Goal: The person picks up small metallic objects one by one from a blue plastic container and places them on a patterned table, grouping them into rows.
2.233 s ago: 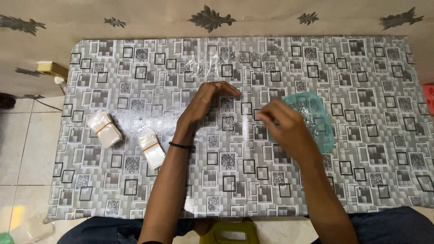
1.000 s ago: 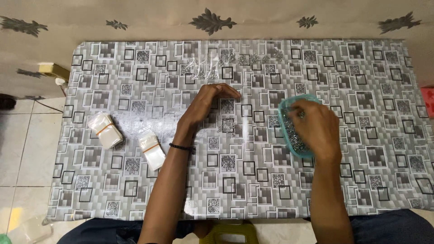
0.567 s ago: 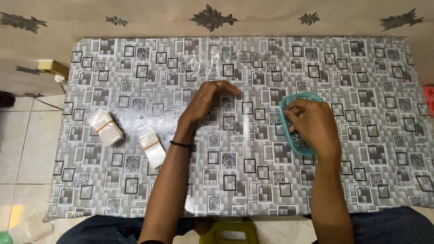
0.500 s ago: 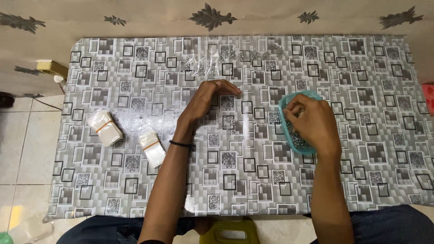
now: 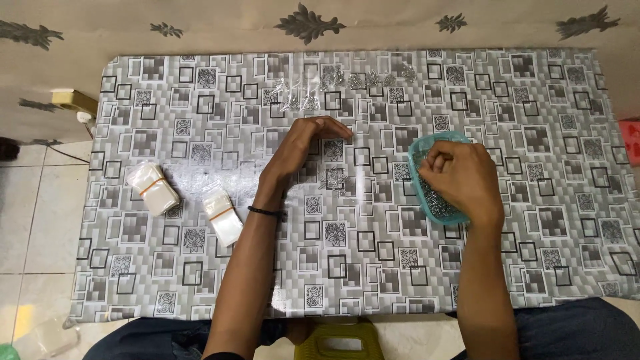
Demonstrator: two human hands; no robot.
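Observation:
My right hand (image 5: 461, 179) hovers over a teal plastic basket (image 5: 417, 175) full of small metal screws (image 5: 437, 202), its fingers bunched together inside it; what they pinch is hidden. My left hand (image 5: 305, 145) rests on the table with its fingers curved, pressing down on a small clear plastic bag (image 5: 339, 179) that lies flat beside it. A black band circles the left wrist. Several filled clear bags (image 5: 347, 83) of screws lie in a row toward the far edge of the table.
The table (image 5: 200, 267) wears a grey patterned cloth. Two rubber-banded bundles of empty clear bags (image 5: 153, 189) (image 5: 223, 215) lie at the left. A yellow stool (image 5: 338, 342) shows under the near edge. Tiled floor lies to the left.
My right hand moved from the table's middle to the teal basket at the right and dipped its fingers in. My left hand stayed put.

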